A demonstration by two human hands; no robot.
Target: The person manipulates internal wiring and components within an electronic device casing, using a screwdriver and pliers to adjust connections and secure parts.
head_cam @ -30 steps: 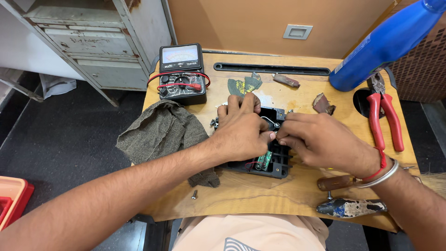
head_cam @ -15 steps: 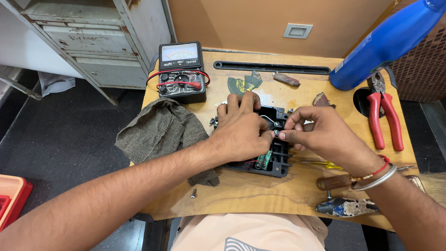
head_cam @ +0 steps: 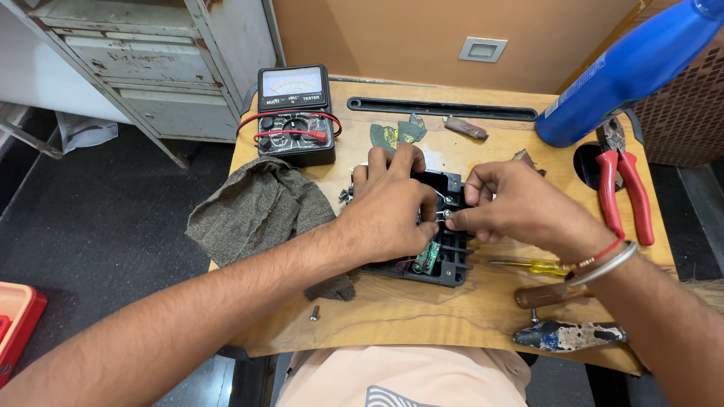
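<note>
A black plastic housing (head_cam: 445, 260) with a small green circuit board (head_cam: 428, 258) lies in the middle of a wooden table (head_cam: 422, 313). My left hand (head_cam: 388, 211) rests on top of the housing and grips it. My right hand (head_cam: 513, 207) comes in from the right and pinches a small metal part (head_cam: 443, 216) with thin wires over the housing. The fingertips of both hands meet at that part. Much of the housing is hidden under my hands.
A black analogue multimeter (head_cam: 294, 113) with red leads stands at the back left, a grey-green cloth (head_cam: 260, 215) beside it. Red-handled pliers (head_cam: 626, 188) and a blue bottle (head_cam: 630, 68) lie right. A yellow screwdriver (head_cam: 532, 265), a wooden-handled tool (head_cam: 550, 294) and a loose screw (head_cam: 314, 312) sit near the front.
My right hand has lifted off the housing and drawn slightly right, now pinching the small part, which uncovers the yellow screwdriver. My left hand stays on the housing.
</note>
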